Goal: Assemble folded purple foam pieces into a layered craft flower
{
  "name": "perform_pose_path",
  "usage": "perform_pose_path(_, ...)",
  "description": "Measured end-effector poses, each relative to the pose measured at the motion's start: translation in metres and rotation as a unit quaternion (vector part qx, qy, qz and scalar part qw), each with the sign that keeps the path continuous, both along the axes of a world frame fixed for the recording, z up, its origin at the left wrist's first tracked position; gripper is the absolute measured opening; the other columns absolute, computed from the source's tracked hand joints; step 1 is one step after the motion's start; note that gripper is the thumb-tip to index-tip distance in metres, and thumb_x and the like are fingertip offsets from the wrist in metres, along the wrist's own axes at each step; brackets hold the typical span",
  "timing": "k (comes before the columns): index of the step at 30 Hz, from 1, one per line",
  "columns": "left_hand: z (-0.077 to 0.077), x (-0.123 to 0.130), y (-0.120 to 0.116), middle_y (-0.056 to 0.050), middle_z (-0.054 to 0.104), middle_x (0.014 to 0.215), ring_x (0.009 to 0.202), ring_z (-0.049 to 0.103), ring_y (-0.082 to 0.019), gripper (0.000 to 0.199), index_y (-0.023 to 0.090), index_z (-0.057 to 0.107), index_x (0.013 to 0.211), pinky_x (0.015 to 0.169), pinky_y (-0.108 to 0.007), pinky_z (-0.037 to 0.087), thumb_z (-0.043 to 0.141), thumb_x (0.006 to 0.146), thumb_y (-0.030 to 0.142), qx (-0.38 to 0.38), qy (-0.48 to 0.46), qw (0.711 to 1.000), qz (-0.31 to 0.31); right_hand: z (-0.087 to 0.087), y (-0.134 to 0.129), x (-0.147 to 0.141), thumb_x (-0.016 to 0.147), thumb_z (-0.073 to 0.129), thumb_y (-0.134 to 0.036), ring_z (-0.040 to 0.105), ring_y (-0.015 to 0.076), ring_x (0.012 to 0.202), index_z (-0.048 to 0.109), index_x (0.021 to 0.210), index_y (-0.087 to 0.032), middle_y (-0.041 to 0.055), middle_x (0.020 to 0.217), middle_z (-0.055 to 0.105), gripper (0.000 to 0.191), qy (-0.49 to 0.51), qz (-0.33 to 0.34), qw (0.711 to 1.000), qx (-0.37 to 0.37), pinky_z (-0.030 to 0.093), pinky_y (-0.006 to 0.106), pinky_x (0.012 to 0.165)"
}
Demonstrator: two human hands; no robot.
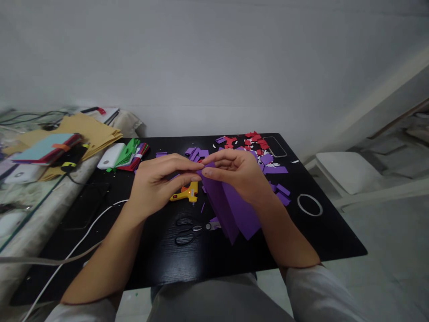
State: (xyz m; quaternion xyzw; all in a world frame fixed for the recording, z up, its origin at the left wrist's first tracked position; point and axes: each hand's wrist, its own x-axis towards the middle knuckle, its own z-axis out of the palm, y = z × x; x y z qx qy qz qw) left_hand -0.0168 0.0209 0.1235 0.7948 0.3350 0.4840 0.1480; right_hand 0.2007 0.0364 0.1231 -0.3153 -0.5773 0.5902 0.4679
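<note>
A purple folded paper hangs tilted above the black table, its folds fanning down toward me. At its upper corner, my right hand pinches the edge between thumb and fingers. My left hand meets it there, thumb and fingertips closed on the same corner. Below and between the hands lies a yellow glue gun with a small orange light. Black-handled scissors rest nearer to me, their blades partly covered by the paper.
Purple and red paper scraps litter the table's back. A white ring lies at right, and a bundle of coloured paper at left. A white cable crosses the left side. Beyond the right edge stands a white stool.
</note>
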Motion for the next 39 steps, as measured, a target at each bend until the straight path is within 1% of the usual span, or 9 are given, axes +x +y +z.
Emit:
perform_pose_path(6,-0.0011,0.0000,0.0016,-0.002,0.083,0.092,0.080,0.076,-0.017,0.017,0.030,0.084,0.105,0.076,-0.031,0.062,0.084,0.088,0.029,0.011,-0.007,1.000,-0.001,-0.0010,-0.0006,-0.0018,0.068,0.097,-0.037,0.078,0.0161,0.082,0.082,0.093,-0.022,0.0016,0.088,0.082,0.033,0.009,-0.011,1.000,-0.005,0.066,0.030,0.080)
perform_pose_path(16,-0.0005,0.0006,0.0028,-0.002,0.083,0.090,0.078,0.074,-0.015,0.017,0.029,0.084,0.103,0.075,-0.029,0.060,0.085,0.087,0.023,0.017,-0.010,1.000,-0.009,-0.0034,0.0001,-0.0036,0.066,0.098,-0.033,0.076,0.0157,0.080,0.082,0.093,-0.021,0.0010,0.084,0.080,0.034,0.004,-0.024,1.000,0.005,0.065,0.030,0.078)
perform_pose_path(19,-0.0005,0.0011,0.0025,-0.002,0.083,0.090,0.077,0.074,-0.016,0.016,0.029,0.084,0.102,0.074,-0.029,0.061,0.085,0.086,0.025,-0.011,-0.019,1.000,-0.011,-0.0040,0.0008,-0.0031,0.066,0.098,-0.034,0.078,0.0166,0.081,0.082,0.093,-0.021,0.0016,0.086,0.081,0.034,0.008,-0.024,1.000,-0.002,0.066,0.032,0.080)
perform_pose_path(24,0.0011,0.0031,-0.0002,-0.004,0.080,0.093,0.077,0.074,-0.015,0.021,0.024,0.079,0.111,0.072,-0.028,0.061,0.080,0.091,0.030,-0.125,-0.071,0.989,-0.025,-0.0038,0.0024,-0.0030,0.066,0.098,-0.033,0.079,0.0169,0.084,0.082,0.090,-0.022,0.0021,0.089,0.083,0.031,0.025,-0.036,0.999,0.007,0.066,0.033,0.085)
perform_pose_path(26,0.0014,0.0043,-0.0009,-0.003,0.077,0.086,0.073,0.071,-0.014,0.014,0.021,0.076,0.103,0.068,-0.026,0.058,0.074,0.095,0.032,-0.148,-0.065,0.987,-0.024,-0.0040,0.0029,-0.0038,0.065,0.098,-0.033,0.078,0.0169,0.084,0.082,0.088,-0.022,0.0021,0.089,0.083,0.031,0.021,-0.049,0.999,0.010,0.066,0.033,0.085)
perform_pose_path(30,0.0000,0.0067,-0.0005,-0.001,0.068,0.075,0.067,0.062,-0.012,0.018,0.019,0.068,0.088,0.061,-0.024,0.049,0.065,0.100,0.032,-0.126,-0.003,0.992,-0.002,-0.0048,0.0029,-0.0055,0.061,0.100,-0.033,0.075,0.0156,0.080,0.082,0.089,-0.021,0.0014,0.084,0.080,0.035,0.007,-0.062,0.998,0.011,0.064,0.030,0.079)
perform_pose_path(35,-0.0008,0.0075,0.0008,0.000,0.066,0.079,0.070,0.059,-0.012,0.013,0.019,0.065,0.090,0.065,-0.026,0.046,0.061,0.101,0.024,-0.070,0.049,0.996,0.001,-0.0039,0.0021,-0.0047,0.062,0.099,-0.033,0.062,0.0103,0.059,0.084,0.098,-0.019,-0.0046,0.064,0.069,0.042,-0.017,-0.063,0.998,0.012,0.054,0.025,0.059)
perform_pose_path(37,-0.0006,0.0075,0.0008,0.000,0.066,0.081,0.072,0.059,-0.012,0.011,0.020,0.064,0.090,0.068,-0.027,0.046,0.060,0.101,0.022,-0.044,0.057,0.997,0.004,-0.0032,0.0024,-0.0034,0.064,0.099,-0.035,0.061,0.0106,0.059,0.084,0.101,-0.019,-0.0043,0.064,0.070,0.044,-0.023,-0.067,0.997,0.018,0.053,0.025,0.058)
perform_pose_path(39,-0.0006,0.0072,0.0008,-0.001,0.066,0.081,0.073,0.058,-0.013,0.011,0.020,0.064,0.091,0.069,-0.028,0.046,0.060,0.101,0.022,-0.036,0.061,0.997,0.009,-0.0025,0.0033,-0.0016,0.065,0.098,-0.038,0.065,0.0121,0.062,0.084,0.103,-0.019,-0.0025,0.068,0.073,0.044,-0.030,-0.067,0.997,0.023,0.055,0.026,0.061)
